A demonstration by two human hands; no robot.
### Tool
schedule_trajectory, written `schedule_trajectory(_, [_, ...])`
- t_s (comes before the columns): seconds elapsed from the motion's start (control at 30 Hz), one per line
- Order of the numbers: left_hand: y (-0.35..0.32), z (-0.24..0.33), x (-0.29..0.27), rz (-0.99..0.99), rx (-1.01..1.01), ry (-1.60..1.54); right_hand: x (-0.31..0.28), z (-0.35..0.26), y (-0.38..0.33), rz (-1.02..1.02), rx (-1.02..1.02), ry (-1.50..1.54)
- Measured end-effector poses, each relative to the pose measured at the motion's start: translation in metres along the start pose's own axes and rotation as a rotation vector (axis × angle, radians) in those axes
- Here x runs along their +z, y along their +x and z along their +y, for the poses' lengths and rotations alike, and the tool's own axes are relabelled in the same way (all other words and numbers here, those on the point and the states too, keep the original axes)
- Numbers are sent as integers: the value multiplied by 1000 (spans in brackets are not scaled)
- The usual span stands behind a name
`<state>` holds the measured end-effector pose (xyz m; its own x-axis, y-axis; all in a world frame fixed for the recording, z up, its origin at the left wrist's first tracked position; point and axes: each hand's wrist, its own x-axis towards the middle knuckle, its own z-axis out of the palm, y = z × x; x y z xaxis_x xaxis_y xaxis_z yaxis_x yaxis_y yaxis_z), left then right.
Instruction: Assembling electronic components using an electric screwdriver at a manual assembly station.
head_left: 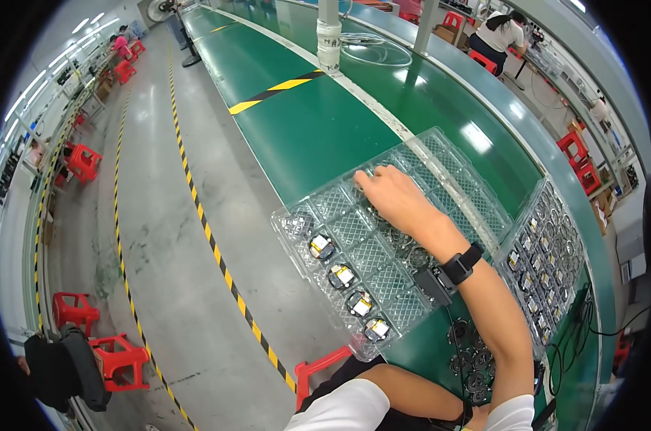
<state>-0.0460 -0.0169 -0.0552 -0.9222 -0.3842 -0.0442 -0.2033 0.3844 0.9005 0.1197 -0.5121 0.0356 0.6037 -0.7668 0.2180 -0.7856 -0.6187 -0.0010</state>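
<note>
A clear plastic compartment tray (383, 287) lies tilted across the green bench edge. Along its left side sit several round parts (342, 276), dark with white and yellow tops. My right hand (397, 197) reaches over the tray's middle, fingers curled down into a compartment; what they hold, if anything, is hidden. More dark round parts (417, 256) show in compartments beside my right forearm. A black band and a small black box with a cable are on that wrist. My left forearm crosses low in front of me; only a sliver of my left hand (478, 418) shows, its fingers hidden.
Loose round metal parts (475, 366) lie on the bench by my right forearm. A second clear tray (545, 258), filled with round parts, stands at the right, with black cables (573, 345) near it. A white-wrapped post (329, 43) rises beyond. Red stools (121, 363) stand at left.
</note>
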Motion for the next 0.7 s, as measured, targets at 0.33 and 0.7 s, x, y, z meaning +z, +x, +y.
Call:
schedule_trajectory(0.33, [10,29,76,-133,-240,-200,-1,2,6,-85,-56,65])
schedule_trajectory(0.7, [-4,-11,-2,-260,62,-323,18,-47,4,-6,-13,191])
